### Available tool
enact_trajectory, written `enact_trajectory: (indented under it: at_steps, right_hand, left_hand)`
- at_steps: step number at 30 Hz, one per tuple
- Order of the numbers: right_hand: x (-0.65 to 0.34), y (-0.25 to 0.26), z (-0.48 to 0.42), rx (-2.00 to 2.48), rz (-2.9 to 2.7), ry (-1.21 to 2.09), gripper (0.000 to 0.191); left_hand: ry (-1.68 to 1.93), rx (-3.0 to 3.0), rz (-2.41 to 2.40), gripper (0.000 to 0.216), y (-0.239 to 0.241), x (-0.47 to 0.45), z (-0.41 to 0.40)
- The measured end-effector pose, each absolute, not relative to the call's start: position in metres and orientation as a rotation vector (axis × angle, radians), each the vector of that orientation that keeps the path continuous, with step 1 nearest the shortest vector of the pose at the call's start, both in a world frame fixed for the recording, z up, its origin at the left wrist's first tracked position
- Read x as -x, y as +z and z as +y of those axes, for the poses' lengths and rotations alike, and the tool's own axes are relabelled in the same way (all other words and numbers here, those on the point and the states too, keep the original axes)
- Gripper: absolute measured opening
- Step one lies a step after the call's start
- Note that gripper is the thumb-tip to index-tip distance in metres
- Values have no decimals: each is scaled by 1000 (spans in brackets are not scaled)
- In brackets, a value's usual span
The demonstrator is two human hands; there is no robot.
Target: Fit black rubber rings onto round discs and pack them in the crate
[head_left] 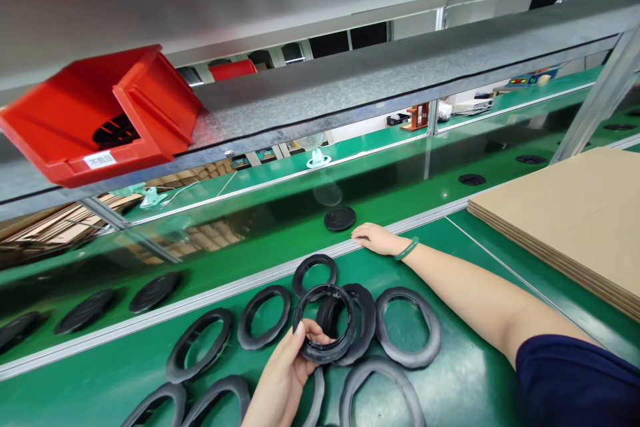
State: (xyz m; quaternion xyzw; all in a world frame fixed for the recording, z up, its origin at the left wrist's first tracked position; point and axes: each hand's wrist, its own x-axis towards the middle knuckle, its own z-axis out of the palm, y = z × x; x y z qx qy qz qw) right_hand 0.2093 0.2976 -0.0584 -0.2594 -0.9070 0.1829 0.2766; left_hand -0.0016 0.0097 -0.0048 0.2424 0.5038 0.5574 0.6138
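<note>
My left hand [286,373] grips a black plastic ring [324,323] by its lower edge, lifted a little above the green table. Several more black rings [407,327] lie flat around it on the table. My right hand [376,238] is stretched far forward and rests flat on the metal rail [240,288] at the conveyor's edge, fingers extended, holding nothing. A green bangle [407,249] circles that wrist. A black round disc [339,218] lies on the conveyor belt just beyond the right hand's fingertips.
More black discs [155,291] ride the green belt [225,250] at left and far right. A stack of cardboard sheets [575,220] sits at right. A red bin [100,117] tilts on the overhead shelf [400,73].
</note>
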Motion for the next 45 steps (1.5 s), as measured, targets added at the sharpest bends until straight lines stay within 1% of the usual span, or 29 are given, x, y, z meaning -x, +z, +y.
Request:
enact_trajectory:
  at_steps: [45]
  right_hand:
    - [-209,-59,298,680,-2440,487,23]
  left_hand:
    - [1257,-593,1221,42,-7,3,9]
